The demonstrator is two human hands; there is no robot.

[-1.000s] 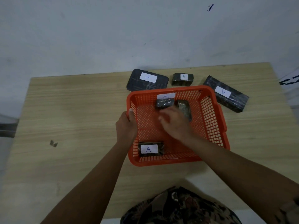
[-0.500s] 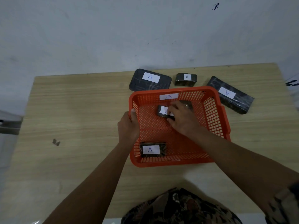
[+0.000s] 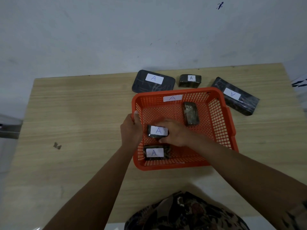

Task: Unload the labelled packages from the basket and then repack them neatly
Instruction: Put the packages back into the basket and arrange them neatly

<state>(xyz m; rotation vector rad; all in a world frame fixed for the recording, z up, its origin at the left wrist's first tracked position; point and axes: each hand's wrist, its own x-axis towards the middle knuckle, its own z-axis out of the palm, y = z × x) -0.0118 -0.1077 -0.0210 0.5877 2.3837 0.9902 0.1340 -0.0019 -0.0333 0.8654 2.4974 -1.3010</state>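
Observation:
An orange plastic basket (image 3: pixel 221 123) with an "A" label on its far wall sits on the wooden table. My left hand (image 3: pixel 130 130) grips its left rim. My right hand (image 3: pixel 176 133) is shut on a small dark package (image 3: pixel 157 131) labelled "A", low inside the basket near the left wall. Another labelled small package (image 3: pixel 155 153) lies in the near left corner. A third dark package (image 3: pixel 191 113) lies label-down at the back right of the basket.
Behind the basket on the table lie a flat dark package (image 3: pixel 152 80), a small package (image 3: pixel 190 80) and a long package (image 3: pixel 235 97), each labelled "A". The table (image 3: pixel 74 113) meets a pale wall at its far edge. A small dark scrap (image 3: pixel 57 145) lies at left.
My right hand has carried the small labelled package from the back of the basket toward the near left, beside the corner package. The label-down package at the back right is uncovered. My left hand stays on the rim.

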